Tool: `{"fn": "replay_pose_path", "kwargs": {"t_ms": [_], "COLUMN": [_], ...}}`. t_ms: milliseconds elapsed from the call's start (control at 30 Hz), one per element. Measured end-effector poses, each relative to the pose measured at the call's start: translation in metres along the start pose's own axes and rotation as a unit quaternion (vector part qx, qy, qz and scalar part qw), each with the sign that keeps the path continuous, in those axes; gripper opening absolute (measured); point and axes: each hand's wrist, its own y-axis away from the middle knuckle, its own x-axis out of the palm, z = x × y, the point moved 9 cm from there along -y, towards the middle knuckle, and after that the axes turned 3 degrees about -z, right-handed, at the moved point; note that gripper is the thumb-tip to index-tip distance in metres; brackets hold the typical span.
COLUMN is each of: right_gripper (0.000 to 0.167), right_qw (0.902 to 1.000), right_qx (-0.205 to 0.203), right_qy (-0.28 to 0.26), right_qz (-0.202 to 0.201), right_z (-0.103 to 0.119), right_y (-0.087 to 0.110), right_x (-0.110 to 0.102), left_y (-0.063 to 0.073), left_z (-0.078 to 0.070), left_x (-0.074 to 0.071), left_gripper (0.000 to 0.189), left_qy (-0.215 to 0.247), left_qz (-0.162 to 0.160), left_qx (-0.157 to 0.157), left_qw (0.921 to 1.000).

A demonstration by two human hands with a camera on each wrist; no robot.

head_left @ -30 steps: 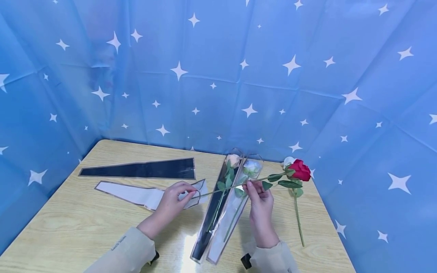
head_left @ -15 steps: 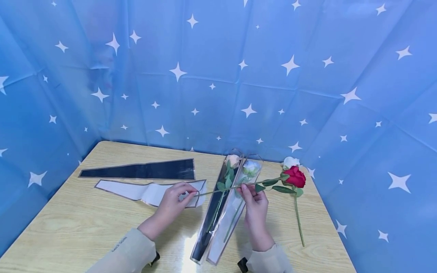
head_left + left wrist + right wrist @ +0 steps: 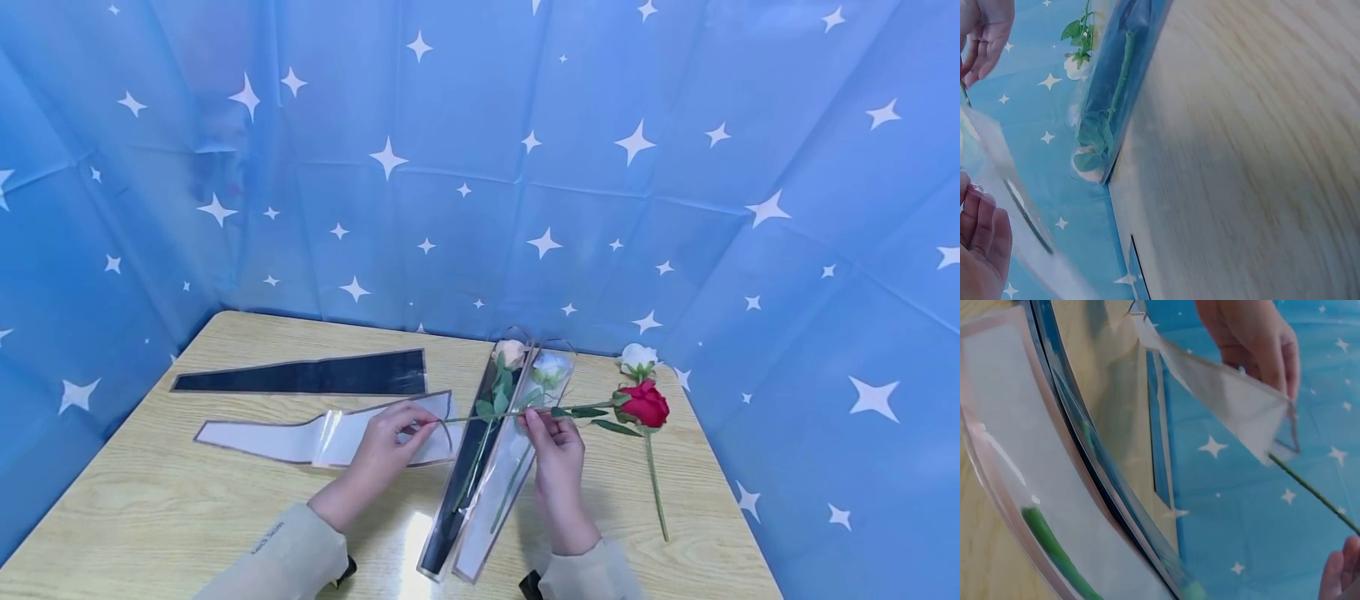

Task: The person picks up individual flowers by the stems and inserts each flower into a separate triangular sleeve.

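Head view: left hand [image 3: 390,437] pinched the mouth edge of the flat white wrapper [image 3: 258,439], fingers narrow. Right hand [image 3: 558,467] pinched the stem of the red rose [image 3: 643,404]; bloom hung off to the right, near the loose white rose [image 3: 637,358]. Red rose's stem ran left across both packed wrappers, its cut end at the white wrapper's mouth. Couldn't tell how far inside it was. Packed pair lay side by side, slanted: dark packed wrapper [image 3: 446,533] with pink rose [image 3: 511,353], white packed wrapper [image 3: 483,525] with pale blue rose [image 3: 551,367]. Black wrapper [image 3: 322,375] lay flat behind the white one on the tabletop [image 3: 150,492]. Starry blue curtain [image 3: 480,100] behind.

Left wrist view: left hand cut off by the frame edge, fingers against the clear film of the white wrapper. Right hand at upper left, short bit of stem below its fingers. Dark packed wrapper alongside.

Right wrist view: left fingers on the wrapper's edge, stem slanting from its corner toward the right hand, mostly out of frame. White packed wrapper close up, green stem inside.
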Motion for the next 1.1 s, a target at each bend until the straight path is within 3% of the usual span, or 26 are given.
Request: {"fn": "replay_pose_path", "kwargs": {"t_ms": [200,367,467,633,833,1100], "right_gripper": [0.003,0.031,0.036,0.028,0.006,0.009], "right_qw": [0.9986,0.9973,0.9976,0.9988,0.9995,0.9990], "right_qx": [0.015,0.005,-0.001,-0.009,-0.006,0.014], "right_qy": [0.044,0.065,0.060,0.038,0.028,0.038], "right_qz": [0.023,0.034,0.035,0.028,0.016,0.018], "right_z": [-0.011,-0.012,-0.010,-0.007,-0.010,-0.014], "right_y": [0.006,0.008,0.007,0.006,0.004,0.006], "right_x": [0.009,0.010,0.010,0.011,0.016,0.024], "left_y": [-0.002,-0.004,-0.004,-0.005,-0.005,-0.006], "left_z": [-0.004,-0.004,-0.004,-0.003,-0.005,-0.010], "left_x": [0.001,0.000,-0.001,-0.001,0.000,0.004], "left_gripper": [0.008,0.006,0.006,0.006,0.004,0.005], "left_qy": [0.012,0.011,0.005,0.005,0.016,0.018], "left_qz": [0.003,0.000,0.000,0.003,0.002,0.006], "left_qx": [-0.007,-0.002,0.004,0.006,0.007,0.000], "left_qw": [0.9999,0.9999,1.0000,1.0000,0.9999,0.9998]}}
